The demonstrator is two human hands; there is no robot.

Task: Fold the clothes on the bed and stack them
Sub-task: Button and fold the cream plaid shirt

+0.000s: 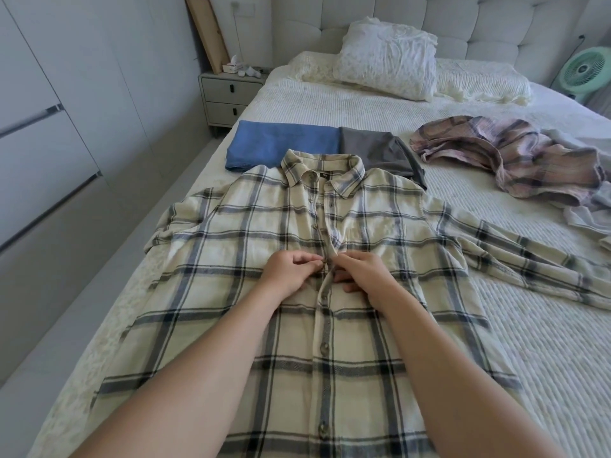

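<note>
A cream plaid shirt lies front-up and spread flat on the bed, collar away from me, its right sleeve stretched out to the right. My left hand and my right hand meet at the button placket mid-chest; each pinches the placket fabric between thumb and fingers at a button. Behind the collar lie a folded blue garment and a folded grey garment, side by side. A crumpled pink plaid garment lies at the right.
More pale grey cloth lies bunched at the right edge. Pillows sit at the headboard. A nightstand stands left of the bed, wardrobe doors along the left, a green fan at the far right.
</note>
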